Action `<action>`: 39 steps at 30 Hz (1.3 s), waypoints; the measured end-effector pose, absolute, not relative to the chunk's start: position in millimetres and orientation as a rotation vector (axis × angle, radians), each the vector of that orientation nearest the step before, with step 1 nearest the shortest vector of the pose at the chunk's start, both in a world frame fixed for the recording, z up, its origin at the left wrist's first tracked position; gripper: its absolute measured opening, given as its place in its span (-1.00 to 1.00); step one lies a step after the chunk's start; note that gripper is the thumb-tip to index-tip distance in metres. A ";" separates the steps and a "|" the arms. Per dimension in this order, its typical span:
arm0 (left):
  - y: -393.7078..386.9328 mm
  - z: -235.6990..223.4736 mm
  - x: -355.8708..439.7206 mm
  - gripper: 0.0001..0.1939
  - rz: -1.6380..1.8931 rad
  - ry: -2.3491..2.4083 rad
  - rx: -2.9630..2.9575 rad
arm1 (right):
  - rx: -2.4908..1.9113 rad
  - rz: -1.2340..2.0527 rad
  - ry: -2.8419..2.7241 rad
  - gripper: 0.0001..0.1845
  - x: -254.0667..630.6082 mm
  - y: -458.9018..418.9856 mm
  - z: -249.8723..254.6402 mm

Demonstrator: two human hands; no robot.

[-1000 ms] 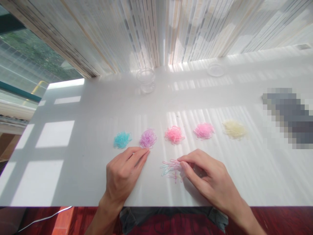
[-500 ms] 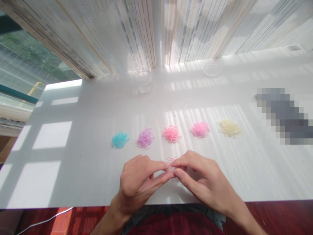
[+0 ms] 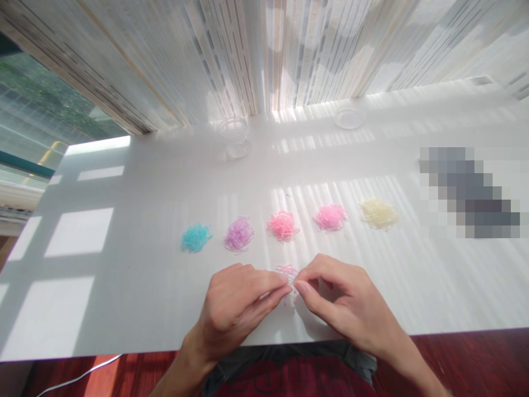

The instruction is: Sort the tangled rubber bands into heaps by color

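My left hand [image 3: 243, 295] is closed in a pinch, thumb against forefinger, just above the table's near part. Facing it, my right hand [image 3: 343, 300] pinches too, its fingertips almost touching the left ones. Between them are small pale pink plastic clips [image 3: 291, 279], shaped like thin loops; how they are joined is too small to tell. A few pink clips [image 3: 286, 269] lie just beyond the fingertips. Farther back sit loose piles of such clips: blue [image 3: 196, 238], purple [image 3: 238, 234], coral [image 3: 282, 226], pink [image 3: 330, 217] and pale yellow [image 3: 379, 214].
On the white table [image 3: 157, 298], a clear round container [image 3: 233, 129] and a clear round lid or dish [image 3: 349, 118] stand near the curtain [image 3: 215, 60]. A blurred-out dark object [image 3: 471, 190] lies at right. Window light falls on the left side.
My fingertips have drawn slightly apart, showing more of the small clips between and beyond them. The whole view has shifted a little, so the piles appear farther left.
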State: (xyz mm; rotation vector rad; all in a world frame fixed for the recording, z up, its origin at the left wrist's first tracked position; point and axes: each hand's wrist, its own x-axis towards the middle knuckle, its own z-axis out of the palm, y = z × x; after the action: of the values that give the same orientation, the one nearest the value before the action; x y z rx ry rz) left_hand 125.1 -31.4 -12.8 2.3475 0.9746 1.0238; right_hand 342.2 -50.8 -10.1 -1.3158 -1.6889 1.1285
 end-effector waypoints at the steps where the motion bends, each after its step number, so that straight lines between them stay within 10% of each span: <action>1: -31.2 -13.6 124.0 -0.80 1.016 0.965 2.342 | -1.319 1.123 -1.685 -0.83 342.3 -50.6 -10.3; 39: -16.2 -28.5 58.9 -0.84 0.917 1.484 2.414 | -1.393 0.890 -1.617 -0.83 345.4 -52.9 -23.5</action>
State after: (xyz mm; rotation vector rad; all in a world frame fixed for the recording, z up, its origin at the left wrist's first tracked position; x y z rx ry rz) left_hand 58.9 -16.2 -28.5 2.4142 1.4841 0.9165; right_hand 345.4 -52.9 -23.5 -1.3925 -1.6170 0.8903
